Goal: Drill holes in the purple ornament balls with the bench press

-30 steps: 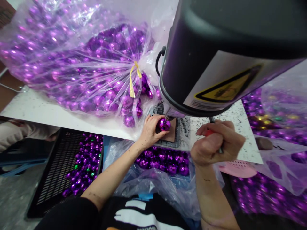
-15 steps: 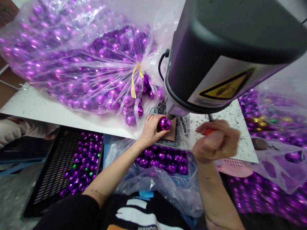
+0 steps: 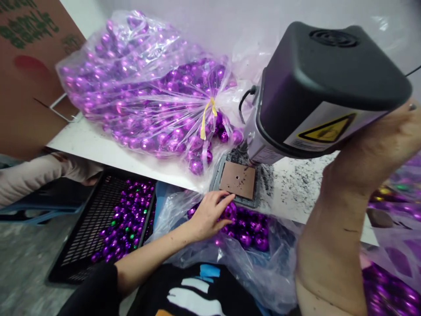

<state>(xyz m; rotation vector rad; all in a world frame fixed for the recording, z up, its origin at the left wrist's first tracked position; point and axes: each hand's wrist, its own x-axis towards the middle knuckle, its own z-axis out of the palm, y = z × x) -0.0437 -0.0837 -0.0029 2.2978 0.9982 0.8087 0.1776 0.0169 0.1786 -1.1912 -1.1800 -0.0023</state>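
My left hand [image 3: 210, 213] curls its thumb and fingers around a shiny purple faceted ball [image 3: 231, 213], just above more purple balls [image 3: 251, 231] in a plastic-lined container. Beyond it lies a brown square board [image 3: 241, 177] with a small hole, on the grey base of a black drill press [image 3: 329, 83]. Dark shavings dot the board. My right hand [image 3: 391, 125] is raised at the press's right side. The press head and frame edge hide its fingers, so I cannot see what it grips.
A tied clear bag of purple balls [image 3: 141, 96] lies on the white table [image 3: 128, 158]. A black crate [image 3: 88, 219] holds smaller purple and green balls at lower left. Another person's sleeve [image 3: 36, 173] reaches in at left. More bagged balls [image 3: 391, 289] are at right.
My left hand has drawn the ball off the board, toward me and over the container. My right hand has risen from the red-handled lever area to beside the press head. The view has shifted.
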